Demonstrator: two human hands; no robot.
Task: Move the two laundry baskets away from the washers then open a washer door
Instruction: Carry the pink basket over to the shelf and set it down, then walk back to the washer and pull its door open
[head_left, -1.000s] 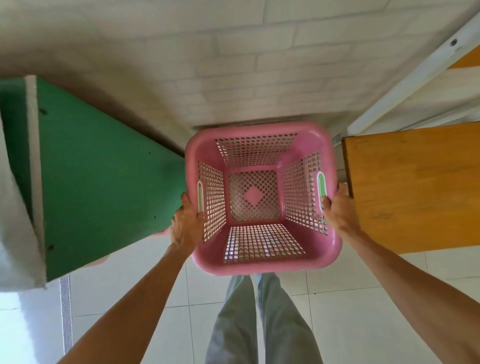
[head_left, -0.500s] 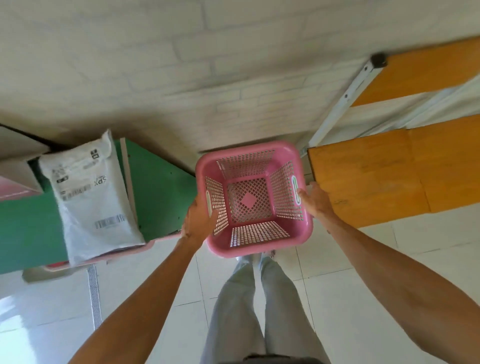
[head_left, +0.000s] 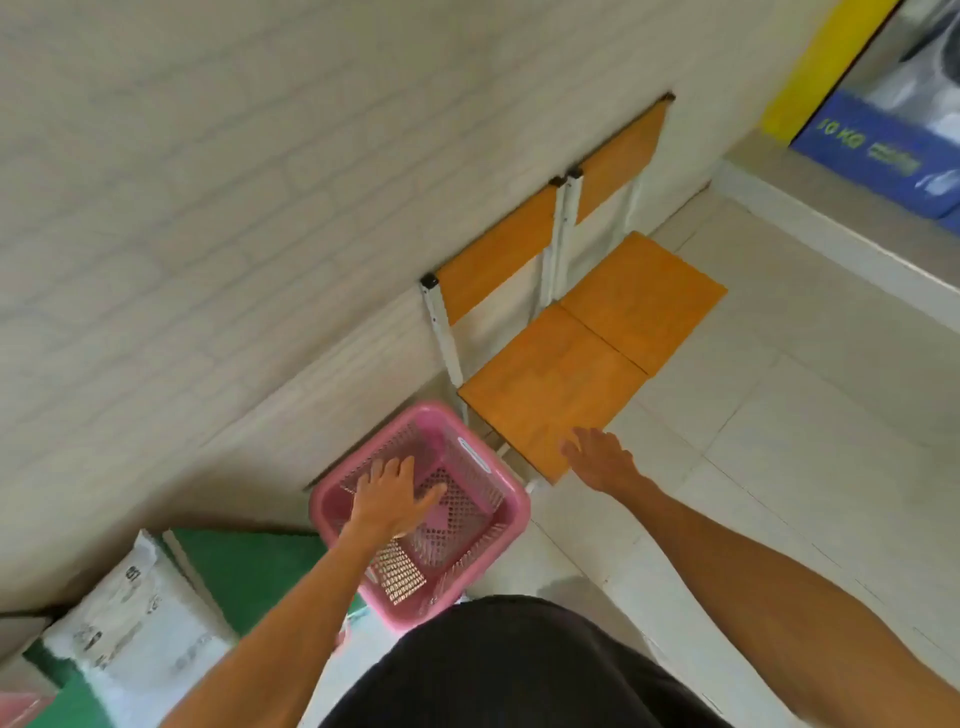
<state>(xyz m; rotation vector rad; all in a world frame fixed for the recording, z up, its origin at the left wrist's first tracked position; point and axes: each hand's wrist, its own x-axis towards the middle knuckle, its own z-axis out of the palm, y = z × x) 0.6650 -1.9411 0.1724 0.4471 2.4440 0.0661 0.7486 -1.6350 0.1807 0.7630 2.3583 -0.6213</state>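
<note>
A pink laundry basket (head_left: 483, 478) stands on the floor against the pale brick wall, between a green table and a wooden chair. My left hand (head_left: 387, 496) hovers over its open top with fingers spread, holding nothing. My right hand (head_left: 602, 457) is open too, fingers apart, in front of the near chair seat and clear of the basket. At the top right corner a washer (head_left: 878, 140) shows as a blue panel beside a yellow strip; its door is cut off by the frame edge.
Two wooden chairs (head_left: 561, 384) with white metal frames stand side by side against the wall. A green table (head_left: 244, 566) at the lower left carries a white parcel bag (head_left: 130, 618). Pale floor tiles (head_left: 779, 441) stretch to the right toward a raised step below the washer.
Both hands have let go of the basket handles; the basket now rests on the floor. The view has swung right and up, bringing both chairs and the washer into sight.
</note>
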